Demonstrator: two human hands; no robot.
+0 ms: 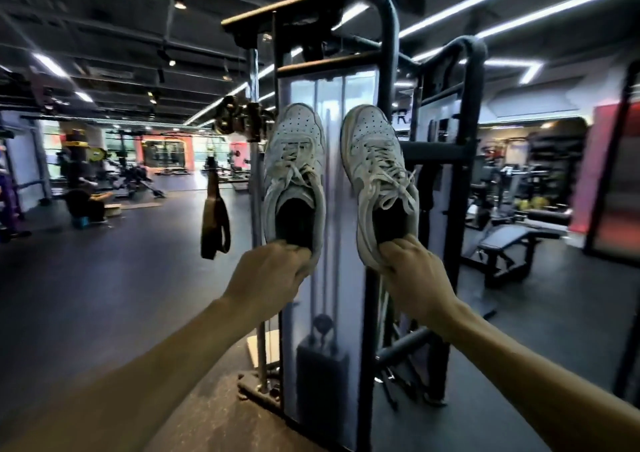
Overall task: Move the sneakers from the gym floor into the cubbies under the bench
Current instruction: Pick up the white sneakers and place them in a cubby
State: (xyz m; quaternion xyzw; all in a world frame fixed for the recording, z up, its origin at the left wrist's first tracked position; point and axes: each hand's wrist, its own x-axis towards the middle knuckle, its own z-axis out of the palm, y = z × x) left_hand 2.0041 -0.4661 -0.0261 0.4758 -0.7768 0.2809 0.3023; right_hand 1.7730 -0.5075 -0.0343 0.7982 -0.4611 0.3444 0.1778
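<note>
Far left, bg: gym floor (104, 278), dark rubbery matting w/ a dull grip-type surface, blurry machines beyond. Nearer in, a black strap loop (215, 216) hangs off the cable machine (325, 181), which is a dark steel tube frame w/ a pale translucent panel over the weight stack.

Left hand (273, 271) pinches the heel collar of the left sneaker (294, 178), fingers curled over the rim and into the opening. Shoe is held up in the air, toe pointing away, well off the floor. White/grey leather-look upper, perforated toe box, flat cotton laces hanging loose.

Right sneaker (379, 181) is the same make and also aloft, beside its mate but not touching. Right hand (412, 271) grips its heel rim the same way, fingertips inside.

Handling, my guess: light, one per hand is no strain. Sole and heel counter stiff, collar padded and soft, so heel is a sound hold. Not fragile, not slippery; loose laces could snag.

Right bg: padded weight bench (509, 243). No cubbies in sight.
</note>
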